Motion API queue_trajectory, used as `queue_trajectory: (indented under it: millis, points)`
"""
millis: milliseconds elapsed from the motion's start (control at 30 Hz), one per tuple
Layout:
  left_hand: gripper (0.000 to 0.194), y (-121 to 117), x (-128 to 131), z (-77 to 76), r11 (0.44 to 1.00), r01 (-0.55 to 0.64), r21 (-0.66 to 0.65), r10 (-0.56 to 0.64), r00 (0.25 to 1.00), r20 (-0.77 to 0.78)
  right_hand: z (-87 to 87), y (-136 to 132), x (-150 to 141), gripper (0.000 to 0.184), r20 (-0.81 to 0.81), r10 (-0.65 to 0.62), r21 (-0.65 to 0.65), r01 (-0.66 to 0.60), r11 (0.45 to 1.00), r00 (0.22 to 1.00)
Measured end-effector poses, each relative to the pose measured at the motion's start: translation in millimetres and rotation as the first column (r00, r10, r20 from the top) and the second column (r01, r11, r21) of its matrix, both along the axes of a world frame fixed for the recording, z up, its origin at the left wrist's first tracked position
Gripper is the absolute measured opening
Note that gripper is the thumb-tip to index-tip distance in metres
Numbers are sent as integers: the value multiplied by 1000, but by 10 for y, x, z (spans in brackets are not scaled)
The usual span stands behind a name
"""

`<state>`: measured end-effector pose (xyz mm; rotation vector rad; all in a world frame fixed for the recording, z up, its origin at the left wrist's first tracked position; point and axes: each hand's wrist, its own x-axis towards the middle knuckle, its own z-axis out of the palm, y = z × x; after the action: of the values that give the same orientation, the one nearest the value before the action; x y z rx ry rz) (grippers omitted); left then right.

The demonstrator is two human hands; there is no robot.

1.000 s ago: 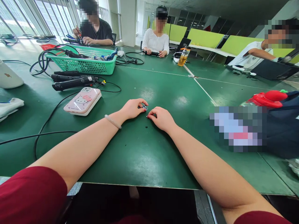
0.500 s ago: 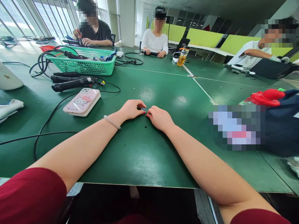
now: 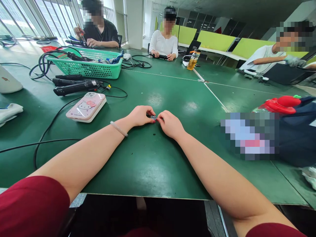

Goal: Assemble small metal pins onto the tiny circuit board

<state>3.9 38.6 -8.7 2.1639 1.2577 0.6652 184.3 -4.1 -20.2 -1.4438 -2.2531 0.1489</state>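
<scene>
Near the middle of the green table, my left hand pinches a small dark piece with silvery specks, perhaps a little circuit board, between thumb and fingers. My right hand is closed in a pinch at the right end of that piece. Whether its fingertips hold the board itself or some tiny part on it is too small to make out. A tiny black bit lies on the table just below both hands.
Left of my hands lie a pink cat-patterned case, black hair-straightener-like tools and a cable. Behind them stands a green basket of tools. A bottle and a dark bag are rightward. Several people sit across the table.
My right hand has shifted slightly up and right, and more of the small speckled piece shows between the hands. Across the table, the person at right has raised a gloved hand.
</scene>
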Motion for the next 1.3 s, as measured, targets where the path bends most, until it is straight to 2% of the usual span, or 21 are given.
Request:
queue_trajectory:
  millis: [267, 1033, 1300]
  points:
    - [32, 66, -34, -73, 983, 154, -103, -132, 972, 196, 41, -30, -11, 17, 28, 34, 77, -36, 996, 999]
    - [34, 74, -54, -55, 983, 149, -107, -127, 974, 190, 62, -33, 17, 19, 37, 24, 99, -27, 995, 999]
    - [33, 75, -53, -78, 970, 211, -119, -180, 957, 228, 51, -26, 8, 19, 46, 41, 108, -45, 993, 998]
